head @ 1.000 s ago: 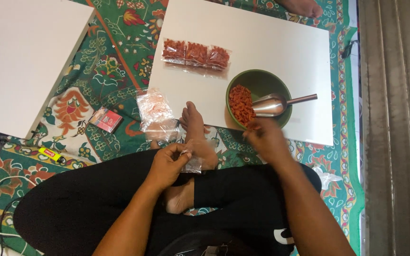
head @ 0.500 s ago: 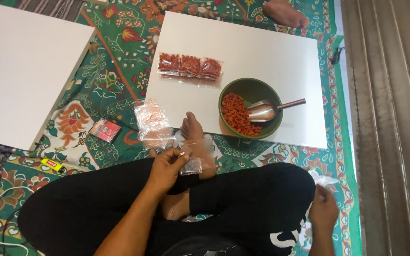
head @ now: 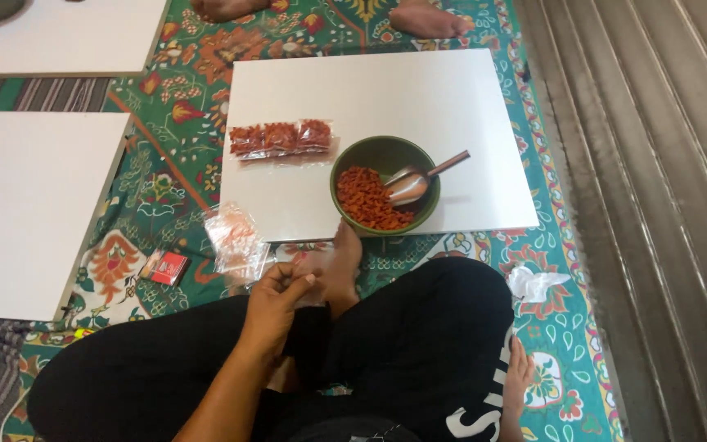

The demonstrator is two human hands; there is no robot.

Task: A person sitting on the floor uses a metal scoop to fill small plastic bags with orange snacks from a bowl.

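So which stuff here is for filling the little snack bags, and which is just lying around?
For the bags:
- left hand, pinching a small clear plastic bag
- round green bowl of orange snacks
- shiny metal scoop
- three filled clear packets
- pile of empty clear bags

Just lying about:
- small red box
- crumpled white plastic

Bare white board (head: 386, 90) behind green bowl (head: 352, 160), packet row (head: 280, 137) left, scoop handle (head: 447, 164) jutting right
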